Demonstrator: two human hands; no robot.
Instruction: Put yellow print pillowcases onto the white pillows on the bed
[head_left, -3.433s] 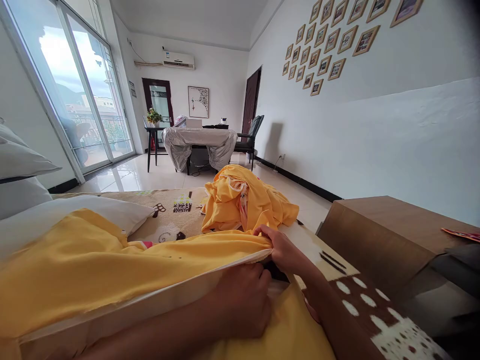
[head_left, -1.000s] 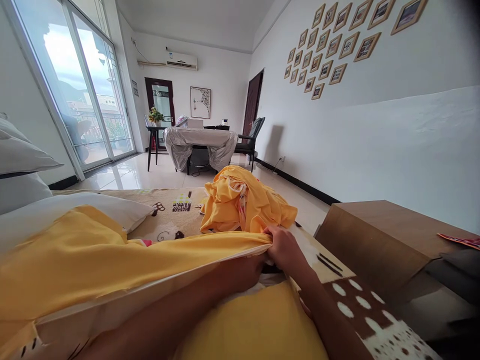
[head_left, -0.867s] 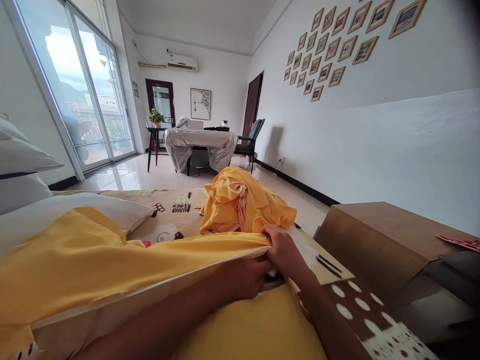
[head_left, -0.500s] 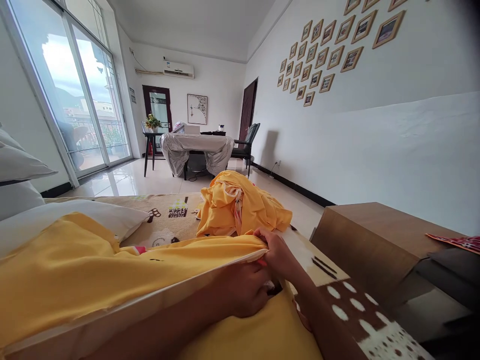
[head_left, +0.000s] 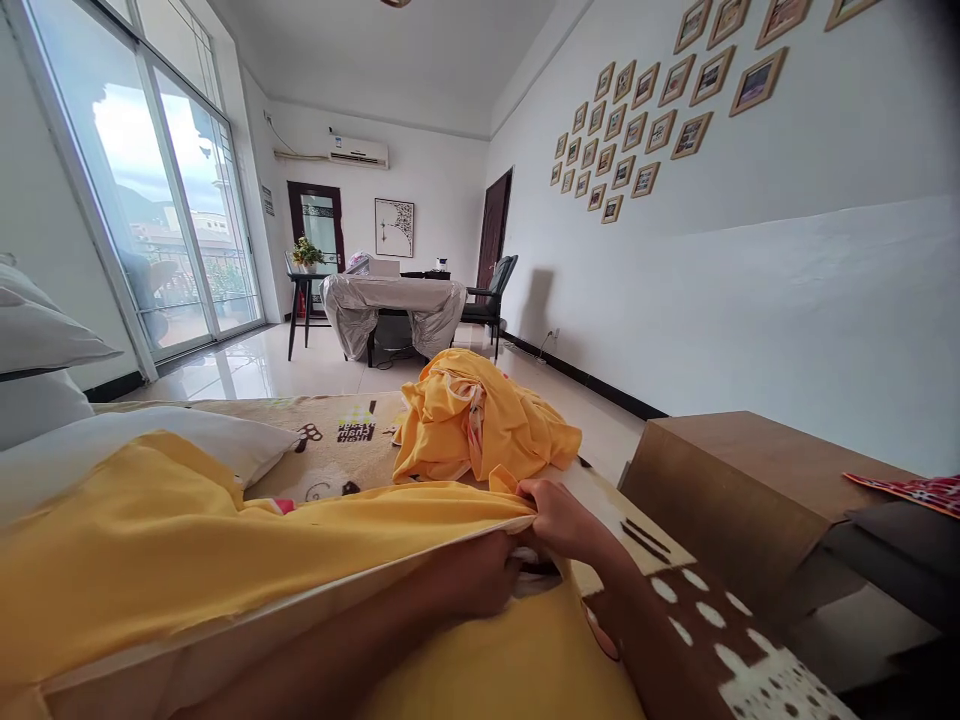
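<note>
A yellow fabric cover with a pale inner side spreads across the foreground, its long edge pulled up into an opening. My right hand is closed on the corner of that upper edge, with a small flap of cloth standing above the fingers. Inside the opening, below the edge, my left hand is closed in a fist close to the right one. What its fingers hold is hidden. Under both hands lies more smooth yellow cloth. A white pillow shows behind the cover at left, partly hidden by it.
A crumpled yellow cloth heap lies ahead on the patterned beige-and-brown blanket. Brown cardboard boxes stand at right. Stacked white pillows rise at left. Farther back are a plastic-draped table and a black chair.
My left fist has shifted slightly left and up inside the opening. My right hand keeps its grip at the corner, where a cloth flap now stands higher. The view has tilted slightly up.
</note>
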